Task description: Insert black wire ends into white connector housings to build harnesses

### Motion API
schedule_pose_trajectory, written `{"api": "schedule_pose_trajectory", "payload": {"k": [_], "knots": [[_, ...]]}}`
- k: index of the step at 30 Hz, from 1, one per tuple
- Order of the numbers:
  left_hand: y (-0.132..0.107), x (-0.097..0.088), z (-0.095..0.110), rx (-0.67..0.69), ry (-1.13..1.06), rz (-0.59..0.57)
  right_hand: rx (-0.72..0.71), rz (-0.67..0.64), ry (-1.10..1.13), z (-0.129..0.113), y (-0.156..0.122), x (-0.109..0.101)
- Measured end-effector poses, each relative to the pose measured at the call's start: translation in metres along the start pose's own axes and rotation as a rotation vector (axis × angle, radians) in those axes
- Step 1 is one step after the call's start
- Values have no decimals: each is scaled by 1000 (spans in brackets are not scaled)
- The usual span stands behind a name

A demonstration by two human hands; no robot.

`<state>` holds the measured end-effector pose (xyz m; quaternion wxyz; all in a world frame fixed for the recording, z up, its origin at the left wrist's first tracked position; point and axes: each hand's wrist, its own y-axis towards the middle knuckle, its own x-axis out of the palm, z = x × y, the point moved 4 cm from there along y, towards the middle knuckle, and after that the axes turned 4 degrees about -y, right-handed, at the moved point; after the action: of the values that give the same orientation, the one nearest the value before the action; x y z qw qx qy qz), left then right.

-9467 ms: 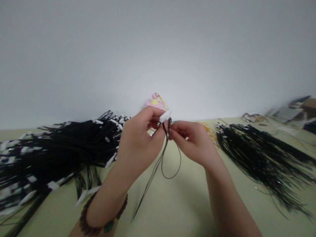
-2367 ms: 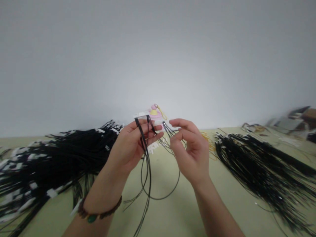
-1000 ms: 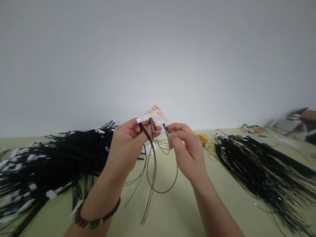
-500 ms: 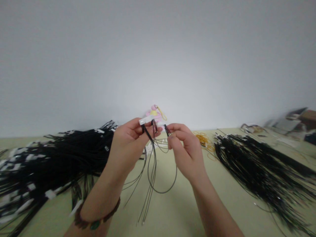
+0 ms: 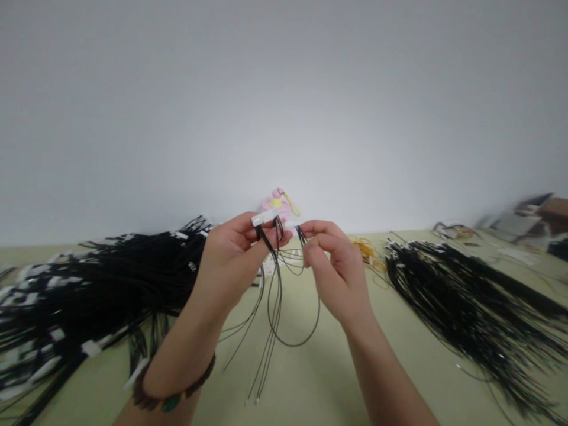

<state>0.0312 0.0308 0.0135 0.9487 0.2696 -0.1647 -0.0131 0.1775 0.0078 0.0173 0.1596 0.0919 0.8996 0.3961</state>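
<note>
Head view: left of the pink toy I see a messy pile of floppy black wires. In front of the toy, the left hand pinches a smooth white block, long side tilted up rightward. Right of the toy, the right hand pinches thin wires by a smaller block.

Up it was, the long white connector, a slim block gripped in the left hand, tilted with its right end higher! Black wires came out near both ends, one thick bundle running down past the thumb and fanning into thin loose strands below. And there, just to the right, sat a smaller white connector by the left fingertips, its dark leads pinched in the right hand! Lower down, one wire curved in a wide, open loop.
</note>
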Motion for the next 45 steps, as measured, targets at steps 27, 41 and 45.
{"api": "schedule_pose_trajectory", "payload": {"k": [27, 41, 45], "knots": [[0, 1, -5, -77, 53, -71, -38, 68, 52, 1, 0, 4], [-5, 6, 8, 42, 232, -84, -38, 101, -16, 2, 0, 7], [-6, 6, 9, 38, 247, -75, -137, 111, -113, -2, -2, 8]]}}
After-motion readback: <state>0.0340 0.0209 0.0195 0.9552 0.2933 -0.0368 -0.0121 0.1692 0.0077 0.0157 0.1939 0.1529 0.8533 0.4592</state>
